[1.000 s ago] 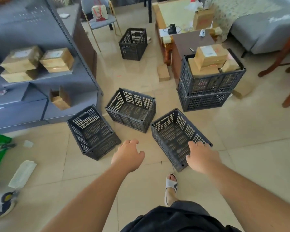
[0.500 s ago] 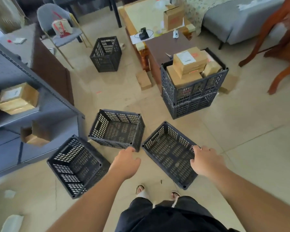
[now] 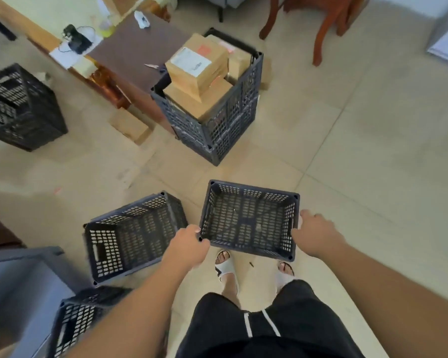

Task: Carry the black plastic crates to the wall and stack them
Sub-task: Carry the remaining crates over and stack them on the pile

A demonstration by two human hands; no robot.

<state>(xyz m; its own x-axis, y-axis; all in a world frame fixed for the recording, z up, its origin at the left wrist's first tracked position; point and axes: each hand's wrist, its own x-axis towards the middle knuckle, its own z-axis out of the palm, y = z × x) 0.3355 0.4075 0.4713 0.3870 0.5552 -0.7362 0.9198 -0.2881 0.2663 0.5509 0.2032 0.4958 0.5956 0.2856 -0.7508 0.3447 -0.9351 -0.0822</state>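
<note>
A second ago my hands were only reaching over the floor; now my left hand (image 3: 185, 248) is clamped on the near left corner of the empty crate (image 3: 247, 219) and my right hand (image 3: 314, 232) is hooked over its right end wall, fingers curled on the rim rather than spread. The crate also sits squarer to me than it did, its long side across my body, just ahead of my sandalled feet (image 3: 224, 264), so I judge the grip is made and the lift comes next (whether it has left the tiles yet I cannot tell). That would make this the first of the loose ones to go to the wall. A second empty crate (image 3: 132, 237) lies just beside it on my left, near but apart, and a third crate (image 3: 75, 324) shows at the lower left, partly behind my forearm and next to the grey shelving unit (image 3: 23, 285). Further out, near the low wooden table (image 3: 137, 45), two stacked crates (image 3: 217, 125) hold cardboard boxes (image 3: 197, 63), and another black crate (image 3: 18, 107) stands alone toward the left edge of the floor. The beige tiled floor (image 3: 360, 151) is open on my right, with reddish chair legs (image 3: 318, 29) at the top and a small loose carton (image 3: 130, 126) by the table.
</note>
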